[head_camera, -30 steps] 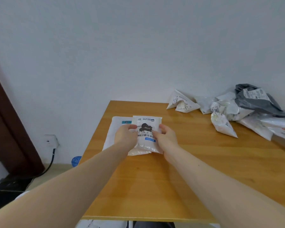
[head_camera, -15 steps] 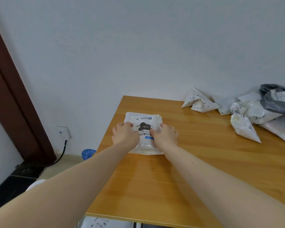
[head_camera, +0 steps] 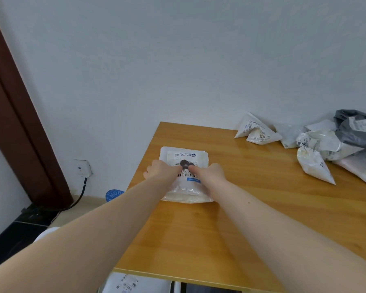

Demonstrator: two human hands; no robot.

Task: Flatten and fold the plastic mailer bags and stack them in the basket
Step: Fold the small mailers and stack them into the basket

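Observation:
A folded white mailer bag [head_camera: 187, 190] with a barcode label lies on a flat white mailer [head_camera: 164, 151] near the left edge of the wooden table [head_camera: 220, 240]. Both hands press down on its label side. My left hand [head_camera: 162, 172] rests on the left half with its fingers pointing inward. My right hand [head_camera: 210, 172] rests on the right half, and its index finger reaches toward the dark print in the middle. The fingertips nearly meet there. No basket can be made out for sure.
Several crumpled white mailers [head_camera: 256, 133] and a grey one [head_camera: 355, 130] are piled at the back right of the table. Below the table's near edge shows a white labelled bag [head_camera: 133, 283]. A dark door frame [head_camera: 15, 115] and a wall socket [head_camera: 81, 168] stand to the left.
The folded bag has been moved left and now lies squarely over the flat mailer. Both hands slid from its side edges toward the middle of the label. The view swung left.

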